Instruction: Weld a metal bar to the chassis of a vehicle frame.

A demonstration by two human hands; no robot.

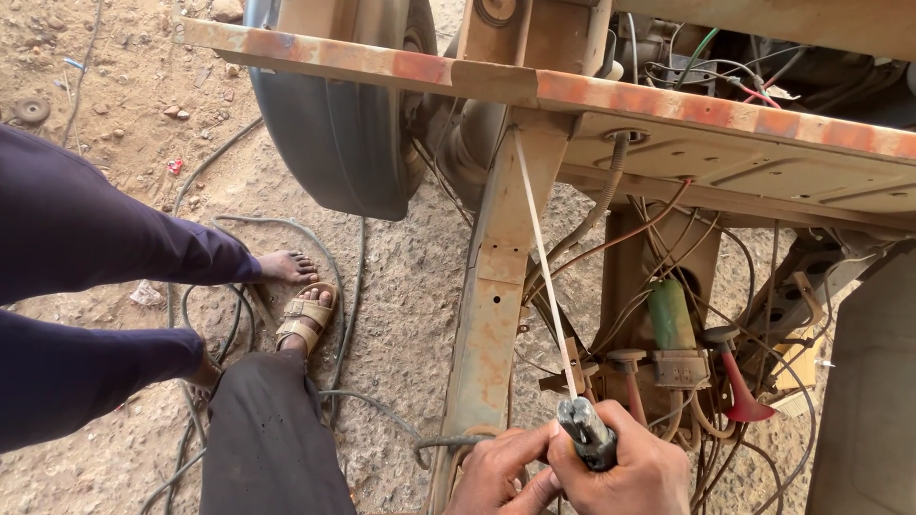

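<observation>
— What's in hand here?

— Welding, by the look of it. The right hand (625,467) is closed around an electrode holder (587,431) at the bottom of the view, and a long thin rod (544,262) runs up from its clamp to the rusty frame (496,286), its tip at the joint under the orange rail (668,100). The left hand (496,472) is curled just beside the right, touching it, seemingly steadying the grip; whether it holds the cable (448,442) I cannot tell.

— And the next move?

— I'd judge a steady tip kept right at that joint, clear of the loose wires (668,238) hanging near it.

— Any containers?

— None that I can see. Only a green cylinder (671,315) and a red horn (739,391) mounted among the wiring, a tyre (334,133) behind, and someone's sandalled foot (305,319) on the ground.
</observation>
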